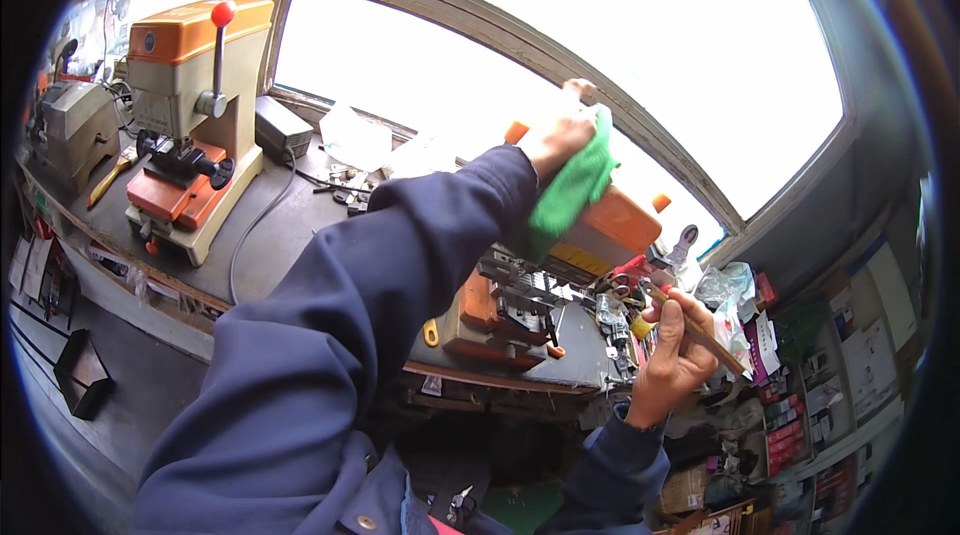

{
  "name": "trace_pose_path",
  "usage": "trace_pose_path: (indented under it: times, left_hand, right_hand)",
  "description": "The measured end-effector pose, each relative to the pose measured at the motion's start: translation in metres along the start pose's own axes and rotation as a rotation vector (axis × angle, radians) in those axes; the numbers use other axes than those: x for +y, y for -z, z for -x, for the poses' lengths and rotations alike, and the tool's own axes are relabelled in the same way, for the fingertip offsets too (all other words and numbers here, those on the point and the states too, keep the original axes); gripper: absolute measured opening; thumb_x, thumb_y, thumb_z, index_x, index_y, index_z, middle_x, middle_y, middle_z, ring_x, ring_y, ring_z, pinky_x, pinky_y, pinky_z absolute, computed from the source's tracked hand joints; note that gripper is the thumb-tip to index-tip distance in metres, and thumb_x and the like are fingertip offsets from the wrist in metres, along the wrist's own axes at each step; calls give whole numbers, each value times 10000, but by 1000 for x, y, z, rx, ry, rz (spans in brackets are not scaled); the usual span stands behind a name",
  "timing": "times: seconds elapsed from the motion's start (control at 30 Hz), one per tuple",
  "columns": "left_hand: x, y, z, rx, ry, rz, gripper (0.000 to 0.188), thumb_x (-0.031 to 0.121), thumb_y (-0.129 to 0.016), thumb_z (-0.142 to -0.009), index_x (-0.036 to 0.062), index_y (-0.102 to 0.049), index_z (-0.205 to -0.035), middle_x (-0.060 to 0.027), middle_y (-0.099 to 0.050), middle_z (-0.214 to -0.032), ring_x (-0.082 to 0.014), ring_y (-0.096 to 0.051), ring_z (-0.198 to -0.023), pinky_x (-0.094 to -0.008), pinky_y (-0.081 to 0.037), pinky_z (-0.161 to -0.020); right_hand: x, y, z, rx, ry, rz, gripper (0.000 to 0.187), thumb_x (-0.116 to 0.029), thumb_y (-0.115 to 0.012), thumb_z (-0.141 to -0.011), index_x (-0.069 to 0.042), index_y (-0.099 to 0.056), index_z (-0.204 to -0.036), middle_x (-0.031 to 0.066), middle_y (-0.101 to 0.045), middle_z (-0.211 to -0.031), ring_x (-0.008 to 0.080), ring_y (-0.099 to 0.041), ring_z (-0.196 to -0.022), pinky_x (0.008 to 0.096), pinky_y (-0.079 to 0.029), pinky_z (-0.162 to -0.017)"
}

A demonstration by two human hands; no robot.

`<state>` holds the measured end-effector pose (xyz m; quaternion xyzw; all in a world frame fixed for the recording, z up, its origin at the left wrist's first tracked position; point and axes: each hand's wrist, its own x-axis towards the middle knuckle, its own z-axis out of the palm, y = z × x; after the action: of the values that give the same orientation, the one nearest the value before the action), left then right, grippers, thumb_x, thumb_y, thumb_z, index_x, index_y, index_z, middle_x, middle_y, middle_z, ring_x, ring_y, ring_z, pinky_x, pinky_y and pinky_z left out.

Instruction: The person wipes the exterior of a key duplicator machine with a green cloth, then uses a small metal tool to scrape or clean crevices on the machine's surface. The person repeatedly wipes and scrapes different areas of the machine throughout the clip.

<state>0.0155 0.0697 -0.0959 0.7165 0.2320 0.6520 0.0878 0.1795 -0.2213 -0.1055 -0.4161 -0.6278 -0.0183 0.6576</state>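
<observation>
My left hand [560, 138] is raised over the workbench near the window, its fingers closed on a green cloth [577, 189]. The cloth hangs down against the orange top of a key-cutting machine [618, 219]; part of that machine is hidden behind the cloth and my sleeve. Lower and to the right, my right hand [676, 360] pinches a slim, brownish stick-like tool [712, 342] between thumb and fingers. Its far end overlaps the small tools on the bench, so its exact kind does not show.
Another key-cutting machine [190, 85] with a red-knobbed lever stands on the bench at left, beside a wooden-handled brush [110, 177]. A grey power box [283, 125] trails a cable. Small tools [618, 325] clutter the bench's right end. Packed shelves [830, 405] stand at right.
</observation>
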Motion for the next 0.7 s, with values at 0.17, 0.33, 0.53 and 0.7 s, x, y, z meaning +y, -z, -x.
trace_pose_path:
  times: [0.17, 0.33, 0.53, 0.7]
  left_hand:
    - [-20, -20, -40, 450, 253, 68, 398, 174, -727, -861, -24, -662, -1201, -295, -715, -1191, -444, -694, -1135, -451, -524, -1080]
    - [-28, -14, -51, 239, 548, 71, 385, 346, -711, -917, 31, -765, -1131, -226, -774, -1170, -415, -738, -1105, -481, -584, -975]
    - [11, -9, 1, 162, 271, 100, 426, 308, -444, -1096, 9, -716, -1231, -319, -723, -1246, -522, -654, -1210, -534, -517, -1054]
    - [76, 7, 60, 230, 126, 346, 467, 317, -476, -1168, -28, -631, -1440, -244, -720, -1221, -327, -670, -1146, -397, -493, -1051]
  right_hand:
    - [14, 16, 11, 24, -49, 7, 123, -40, -712, -1063, 52, -732, -1142, 94, -731, -1002, 143, -711, -811, 270, -569, -765]
    - [17, 25, 16, 36, -65, 22, 134, -37, -707, -1068, 59, -728, -1158, 107, -752, -992, 150, -707, -804, 274, -572, -775]
    - [13, 12, 21, 57, -97, -26, 146, -37, -711, -1067, 67, -727, -1167, 117, -767, -990, 149, -721, -824, 278, -579, -795]
    - [14, -12, 30, 42, -109, -49, 139, -34, -706, -1067, 62, -734, -1164, 113, -763, -981, 148, -722, -832, 283, -573, -813]
